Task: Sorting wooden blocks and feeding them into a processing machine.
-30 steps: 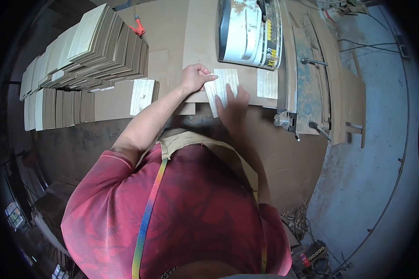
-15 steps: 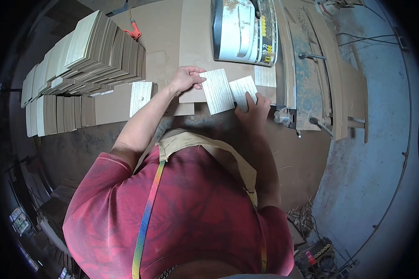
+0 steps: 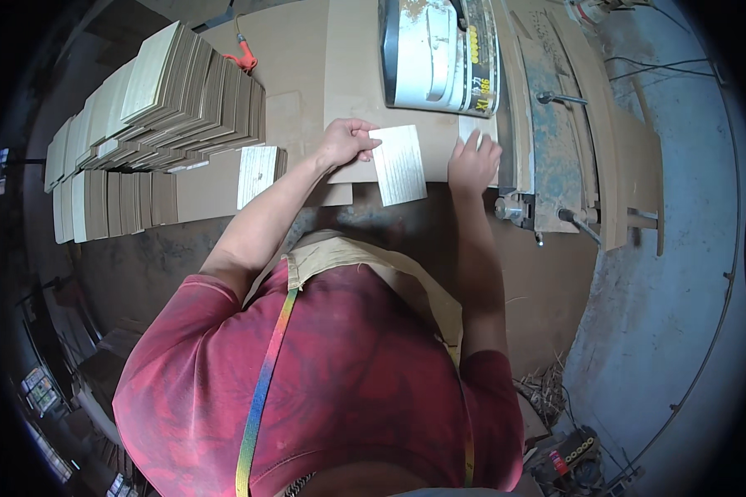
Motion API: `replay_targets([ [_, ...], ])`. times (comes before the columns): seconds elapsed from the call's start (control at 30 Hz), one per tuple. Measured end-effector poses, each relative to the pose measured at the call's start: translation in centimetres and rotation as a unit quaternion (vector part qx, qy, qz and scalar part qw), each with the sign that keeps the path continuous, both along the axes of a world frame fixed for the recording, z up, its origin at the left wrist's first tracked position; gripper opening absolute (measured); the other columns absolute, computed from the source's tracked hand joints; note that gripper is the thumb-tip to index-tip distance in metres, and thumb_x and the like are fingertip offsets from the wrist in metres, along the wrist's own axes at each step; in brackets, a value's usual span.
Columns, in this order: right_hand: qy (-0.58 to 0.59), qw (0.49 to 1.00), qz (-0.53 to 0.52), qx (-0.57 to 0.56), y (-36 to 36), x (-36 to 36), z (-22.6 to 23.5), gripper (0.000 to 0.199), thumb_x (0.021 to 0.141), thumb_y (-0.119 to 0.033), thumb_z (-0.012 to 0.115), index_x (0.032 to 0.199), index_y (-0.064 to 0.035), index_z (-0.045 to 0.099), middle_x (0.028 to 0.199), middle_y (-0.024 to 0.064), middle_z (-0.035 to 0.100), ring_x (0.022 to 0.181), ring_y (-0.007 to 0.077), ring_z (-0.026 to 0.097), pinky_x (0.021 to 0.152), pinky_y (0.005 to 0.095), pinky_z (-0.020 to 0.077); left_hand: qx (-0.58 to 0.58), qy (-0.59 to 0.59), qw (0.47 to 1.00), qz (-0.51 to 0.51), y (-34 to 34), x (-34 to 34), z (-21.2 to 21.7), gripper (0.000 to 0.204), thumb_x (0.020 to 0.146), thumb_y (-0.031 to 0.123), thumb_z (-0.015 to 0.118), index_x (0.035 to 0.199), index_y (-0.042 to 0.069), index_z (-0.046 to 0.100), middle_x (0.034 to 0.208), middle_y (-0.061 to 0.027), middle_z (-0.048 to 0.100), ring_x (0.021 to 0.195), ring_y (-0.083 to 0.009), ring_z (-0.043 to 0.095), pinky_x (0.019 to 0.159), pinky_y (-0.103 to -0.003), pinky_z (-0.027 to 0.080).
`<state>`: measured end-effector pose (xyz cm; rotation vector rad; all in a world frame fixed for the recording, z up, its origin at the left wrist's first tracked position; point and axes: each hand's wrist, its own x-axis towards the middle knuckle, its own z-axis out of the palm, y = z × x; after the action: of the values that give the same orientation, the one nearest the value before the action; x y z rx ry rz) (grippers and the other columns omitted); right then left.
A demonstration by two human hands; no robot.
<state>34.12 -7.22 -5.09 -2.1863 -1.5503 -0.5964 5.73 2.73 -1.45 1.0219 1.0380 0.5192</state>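
Observation:
My left hand (image 3: 346, 141) pinches the left edge of a small pale wooden panel (image 3: 399, 165) that lies on the brown worktable (image 3: 307, 58), just in front of a grey-white machine (image 3: 439, 51). My right hand (image 3: 473, 162) rests flat, fingers spread, on a second pale panel (image 3: 472, 128) at the machine's front right corner. Most of that second panel is hidden under the hand.
Tall stacks of similar thin panels (image 3: 166, 99) fill the table's left side, with a single pale panel (image 3: 257, 174) on a short stack nearer me. An orange-handled tool (image 3: 242, 58) lies behind the stacks. A metal fence with clamps (image 3: 555, 141) runs along the right.
My left hand has slid one panel left, away from the other. My right hand has moved up and right onto the second panel by the machine.

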Motion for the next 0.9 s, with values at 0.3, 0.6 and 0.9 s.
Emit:
replay_targets([
  [0.3, 0.152, 0.971, 0.186, -0.011, -5.9, -9.9, 3.5, 0.059, 0.085, -0.033, 0.088, 0.134, -0.0036, 0.073, 0.132, 0.0246, 0.063, 0.105, 0.0416, 0.062, 0.086, 0.0502, 0.0558, 0.059, 0.093, 0.994, 0.011, -1.4, 2.7, 1.0, 0.021, 0.097, 0.009, 0.086, 0.091, -0.004, 0.07, 0.069, -0.0054, 0.066, 0.05, -0.0128, 0.061, 0.048, -0.024, 0.055],
  [0.6, 0.055, 0.995, 0.08, -0.023, -6.9, -1.9, 0.3, 0.044, 0.092, -0.015, 0.075, 0.133, 0.0003, 0.068, 0.133, 0.0225, 0.063, 0.109, 0.0417, 0.06, 0.097, 0.0523, 0.054, 0.042, 0.098, 0.994, 0.01, -0.6, -0.2, 0.1, 0.018, 0.098, 0.007, 0.083, 0.094, -0.005, 0.07, 0.073, -0.0074, 0.069, 0.053, -0.0138, 0.064, 0.051, -0.025, 0.058],
  [0.9, 0.173, 0.97, 0.133, 0.102, -1.9, -2.4, 0.7, 0.036, 0.09, -0.017, 0.08, 0.121, -0.0001, 0.075, 0.131, 0.0196, 0.065, 0.115, 0.04, 0.061, 0.097, 0.0488, 0.054, -0.038, 0.06, 0.997, 0.004, -0.6, 1.2, 1.2, 0.015, 0.1, 0.001, 0.079, 0.106, -0.009, 0.069, 0.084, -0.0118, 0.073, 0.063, -0.0159, 0.071, 0.062, -0.023, 0.064],
])
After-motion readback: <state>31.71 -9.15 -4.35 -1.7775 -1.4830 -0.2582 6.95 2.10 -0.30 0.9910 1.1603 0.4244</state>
